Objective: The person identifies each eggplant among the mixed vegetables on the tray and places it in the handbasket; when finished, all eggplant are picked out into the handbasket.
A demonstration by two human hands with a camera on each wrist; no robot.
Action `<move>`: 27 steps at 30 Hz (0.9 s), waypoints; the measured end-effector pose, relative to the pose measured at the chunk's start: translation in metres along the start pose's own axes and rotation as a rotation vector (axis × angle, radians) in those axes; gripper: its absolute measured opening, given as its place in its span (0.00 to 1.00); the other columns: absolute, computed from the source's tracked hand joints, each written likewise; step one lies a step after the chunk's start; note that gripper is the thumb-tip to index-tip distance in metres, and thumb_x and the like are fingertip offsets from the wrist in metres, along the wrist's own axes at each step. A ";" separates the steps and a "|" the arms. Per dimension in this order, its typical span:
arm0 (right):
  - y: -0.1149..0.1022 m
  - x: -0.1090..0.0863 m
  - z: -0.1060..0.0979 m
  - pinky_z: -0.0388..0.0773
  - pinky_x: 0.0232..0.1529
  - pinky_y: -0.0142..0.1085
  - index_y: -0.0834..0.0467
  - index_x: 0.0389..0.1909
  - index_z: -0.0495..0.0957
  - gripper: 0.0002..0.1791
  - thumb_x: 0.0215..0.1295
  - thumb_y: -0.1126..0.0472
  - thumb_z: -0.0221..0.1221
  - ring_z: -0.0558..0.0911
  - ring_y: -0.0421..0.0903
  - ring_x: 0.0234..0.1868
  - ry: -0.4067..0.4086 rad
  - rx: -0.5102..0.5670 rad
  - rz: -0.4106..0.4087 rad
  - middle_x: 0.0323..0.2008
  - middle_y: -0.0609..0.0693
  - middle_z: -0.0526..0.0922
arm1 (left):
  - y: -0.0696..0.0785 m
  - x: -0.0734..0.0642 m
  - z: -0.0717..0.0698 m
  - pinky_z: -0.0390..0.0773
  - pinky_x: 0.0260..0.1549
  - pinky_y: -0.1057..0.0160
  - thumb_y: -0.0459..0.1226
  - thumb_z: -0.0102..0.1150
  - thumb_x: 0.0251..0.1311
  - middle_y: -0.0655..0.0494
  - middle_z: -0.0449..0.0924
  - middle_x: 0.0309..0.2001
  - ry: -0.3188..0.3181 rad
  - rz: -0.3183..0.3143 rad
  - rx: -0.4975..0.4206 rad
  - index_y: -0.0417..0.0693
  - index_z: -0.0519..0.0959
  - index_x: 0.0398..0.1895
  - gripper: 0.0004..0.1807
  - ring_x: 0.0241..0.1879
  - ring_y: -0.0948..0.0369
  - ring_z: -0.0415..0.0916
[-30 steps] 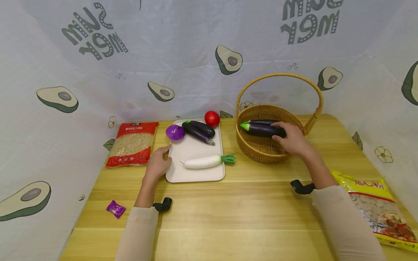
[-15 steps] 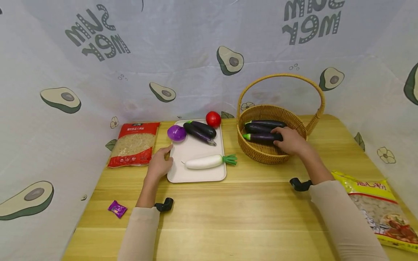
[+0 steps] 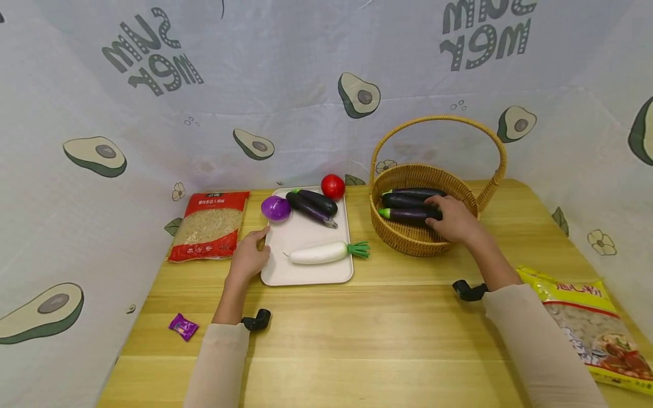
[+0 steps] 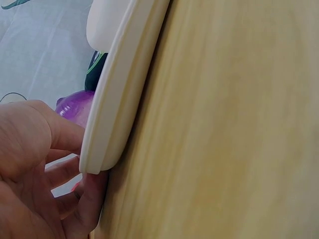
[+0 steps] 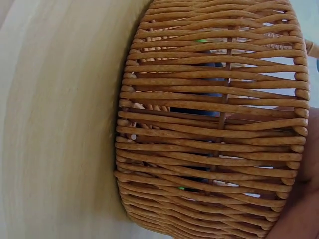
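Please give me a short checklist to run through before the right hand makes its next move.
1. Front eggplant inside the basket: ok.
2. Eggplant resting on the basket's floor: cannot tell; its underside is hidden.
3. Right hand clear of that eggplant: not ok; thumb and fingers are at its end.
4. Basket standing upright on the table: ok.
5. Left hand at the tray: ok, touching its edge.
6. Radish wholly within the tray: not ok; leaves overhang.

3 eggplants [image 3: 408, 216] in basket [image 3: 408, 246], right of tray [image 3: 301, 274]; on tray, radish [image 3: 317, 253] before 2 more eggplants [image 3: 308, 209].
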State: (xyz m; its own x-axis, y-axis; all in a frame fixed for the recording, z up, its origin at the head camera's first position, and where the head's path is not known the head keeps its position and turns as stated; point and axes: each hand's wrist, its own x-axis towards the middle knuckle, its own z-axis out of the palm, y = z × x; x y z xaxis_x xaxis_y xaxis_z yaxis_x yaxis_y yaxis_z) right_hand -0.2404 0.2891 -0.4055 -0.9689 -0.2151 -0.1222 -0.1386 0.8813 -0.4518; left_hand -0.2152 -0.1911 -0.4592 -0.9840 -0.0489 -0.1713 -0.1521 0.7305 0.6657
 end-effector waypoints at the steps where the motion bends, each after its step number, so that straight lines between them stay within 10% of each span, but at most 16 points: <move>1: -0.001 -0.001 0.000 0.68 0.62 0.70 0.66 0.73 0.63 0.30 0.76 0.59 0.56 0.67 0.75 0.66 0.013 0.001 -0.002 0.66 0.75 0.67 | 0.000 0.000 0.000 0.61 0.74 0.38 0.37 0.52 0.72 0.45 0.63 0.78 0.001 0.000 0.001 0.57 0.66 0.78 0.31 0.77 0.41 0.59; 27: -0.076 -0.011 0.007 0.73 0.65 0.59 0.59 0.69 0.70 0.27 0.75 0.53 0.60 0.76 0.62 0.62 0.216 0.283 -0.179 0.63 0.63 0.77 | -0.003 -0.001 0.000 0.61 0.74 0.38 0.37 0.54 0.70 0.44 0.64 0.77 0.004 -0.004 -0.001 0.56 0.67 0.78 0.32 0.77 0.41 0.59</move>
State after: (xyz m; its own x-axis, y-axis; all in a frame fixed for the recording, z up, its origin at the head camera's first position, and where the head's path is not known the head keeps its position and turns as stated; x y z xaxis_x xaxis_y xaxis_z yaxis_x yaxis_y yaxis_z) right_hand -0.2180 0.2216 -0.3760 -0.9596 -0.2344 0.1558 -0.2764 0.6809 -0.6782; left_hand -0.2137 -0.1931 -0.4610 -0.9838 -0.0543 -0.1707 -0.1559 0.7295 0.6660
